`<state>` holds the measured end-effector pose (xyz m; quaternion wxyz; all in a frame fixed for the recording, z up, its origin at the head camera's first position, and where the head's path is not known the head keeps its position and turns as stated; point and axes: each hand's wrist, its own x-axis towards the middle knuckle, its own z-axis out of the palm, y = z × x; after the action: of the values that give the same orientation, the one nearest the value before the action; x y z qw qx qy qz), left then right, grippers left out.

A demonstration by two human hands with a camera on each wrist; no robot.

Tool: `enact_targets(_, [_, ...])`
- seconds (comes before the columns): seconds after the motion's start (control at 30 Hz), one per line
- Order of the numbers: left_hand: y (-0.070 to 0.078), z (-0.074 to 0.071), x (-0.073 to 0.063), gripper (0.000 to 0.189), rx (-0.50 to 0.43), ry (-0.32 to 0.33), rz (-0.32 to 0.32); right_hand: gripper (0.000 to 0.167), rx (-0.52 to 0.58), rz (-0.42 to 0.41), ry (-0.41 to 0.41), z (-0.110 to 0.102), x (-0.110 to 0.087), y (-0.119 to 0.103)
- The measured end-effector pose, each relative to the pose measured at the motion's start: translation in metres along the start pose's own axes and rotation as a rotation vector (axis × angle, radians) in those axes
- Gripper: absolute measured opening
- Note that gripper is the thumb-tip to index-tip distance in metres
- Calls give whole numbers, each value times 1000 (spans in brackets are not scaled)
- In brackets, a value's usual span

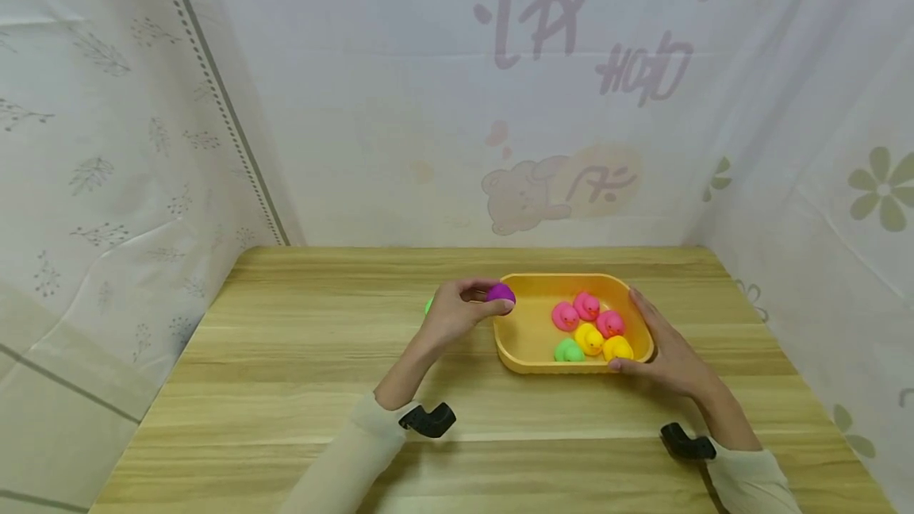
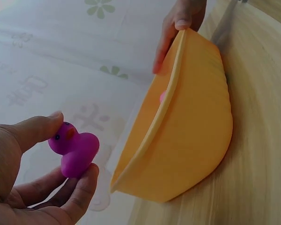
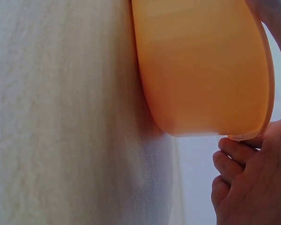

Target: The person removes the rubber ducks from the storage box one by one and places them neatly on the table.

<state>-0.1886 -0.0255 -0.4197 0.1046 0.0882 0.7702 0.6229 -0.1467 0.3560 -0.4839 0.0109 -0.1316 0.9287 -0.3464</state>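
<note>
A purple rubber duck [image 2: 79, 152] is pinched between the thumb and fingers of my left hand [image 1: 453, 314]. In the head view it sits by the left rim of an orange-yellow plastic basin [image 1: 524, 324], above the table. My right hand [image 1: 671, 355] holds the basin's right end, thumb at the near corner and fingers along the far side. Inside the basin lie several rubber ducks: pink ducks [image 1: 587, 305] at the back, yellow ducks [image 1: 589, 339] in front of them, and a green duck [image 1: 568, 350] by the near wall.
A bit of a green object [image 1: 428, 305] shows behind my left hand on the wood-grain table [image 1: 321, 339]. Printed cloth [image 1: 378, 101] hangs along the table's back and sides. Black straps [image 1: 428, 420] sit at both wrists.
</note>
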Motion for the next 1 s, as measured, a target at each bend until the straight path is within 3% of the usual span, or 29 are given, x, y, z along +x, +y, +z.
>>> enact_targets(0.7, [-9,-43,-8,43,-13,75,-29,123,-4,6,1,-2,-1,-1])
enact_targets(1.0, [-20,-65,-13,48,10,106,-52,123,-2,14,-5,0,-1,-1])
